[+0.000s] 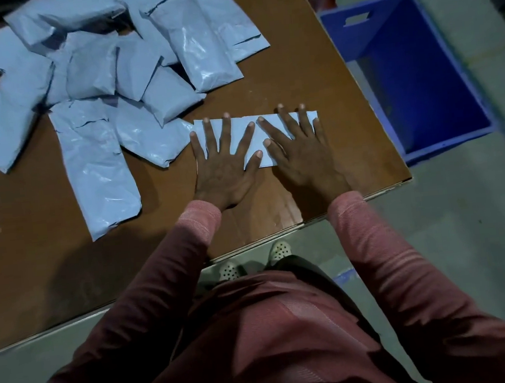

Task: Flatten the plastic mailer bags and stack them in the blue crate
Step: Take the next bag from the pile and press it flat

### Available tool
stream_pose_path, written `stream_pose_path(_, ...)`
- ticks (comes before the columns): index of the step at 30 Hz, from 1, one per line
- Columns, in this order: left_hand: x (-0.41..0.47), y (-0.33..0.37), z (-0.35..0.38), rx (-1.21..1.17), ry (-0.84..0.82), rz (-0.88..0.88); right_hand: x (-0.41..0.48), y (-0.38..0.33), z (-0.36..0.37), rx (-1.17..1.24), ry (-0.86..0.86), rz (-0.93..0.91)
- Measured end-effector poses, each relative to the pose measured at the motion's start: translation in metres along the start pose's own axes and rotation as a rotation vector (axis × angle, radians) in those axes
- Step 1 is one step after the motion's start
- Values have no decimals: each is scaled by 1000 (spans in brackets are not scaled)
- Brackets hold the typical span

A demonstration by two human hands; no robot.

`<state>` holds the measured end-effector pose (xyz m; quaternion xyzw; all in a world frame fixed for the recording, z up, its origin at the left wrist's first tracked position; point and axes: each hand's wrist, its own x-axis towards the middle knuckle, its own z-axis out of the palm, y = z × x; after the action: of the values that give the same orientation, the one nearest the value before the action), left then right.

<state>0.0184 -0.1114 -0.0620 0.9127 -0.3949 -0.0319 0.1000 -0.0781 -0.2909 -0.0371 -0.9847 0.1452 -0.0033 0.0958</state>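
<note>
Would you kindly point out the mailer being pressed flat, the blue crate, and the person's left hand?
flat mailer [251,140]: head view, bare middle strip between the two hands.
blue crate [445,58]: head view, right inner wall.
left hand [222,168]: head view, back of the hand, fingers spread on the mailer.

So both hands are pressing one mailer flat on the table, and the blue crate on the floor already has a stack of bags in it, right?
Not quite. The head view shows the blue crate on the floor holding no bags in the part of its inside that shows. The rest holds: the left hand and right hand press one mailer flat on the table.
</note>
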Motion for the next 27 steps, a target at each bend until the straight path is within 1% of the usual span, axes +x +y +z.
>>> stream_pose_path(3,0,2,0,18,-15,-6,-1,-3,2,-26,22,26)
stream_pose_path(7,3,2,-8,9,-93,-22,1,-4,-5,-7,-44,9)
stream_pose_path(9,9,1,-14,-11,-142,-53,6,-1,-16,64,-124,4)
stream_pose_path(11,19,0,-25,-57,-136,-53,14,6,-26,143,-154,38)
stream_pose_path(14,43,-5,-43,-148,-114,32,30,18,-47,126,-181,100)
stream_pose_path(17,67,-8,-55,-134,-159,104,38,22,-63,138,-216,122)
stream_pose_path(20,86,-2,-72,-278,-178,162,41,25,-69,132,-219,124)
stream_pose_path(22,101,5,-82,-352,-245,163,41,31,-75,193,-236,130)
stream_pose_path(24,119,18,-89,-376,-307,185,42,46,-84,311,-233,149)
stream_pose_path(25,132,27,-91,-388,-329,198,42,57,-89,366,-214,158)
stream_pose_path(27,161,49,-95,-405,-337,256,42,83,-100,436,-118,183)
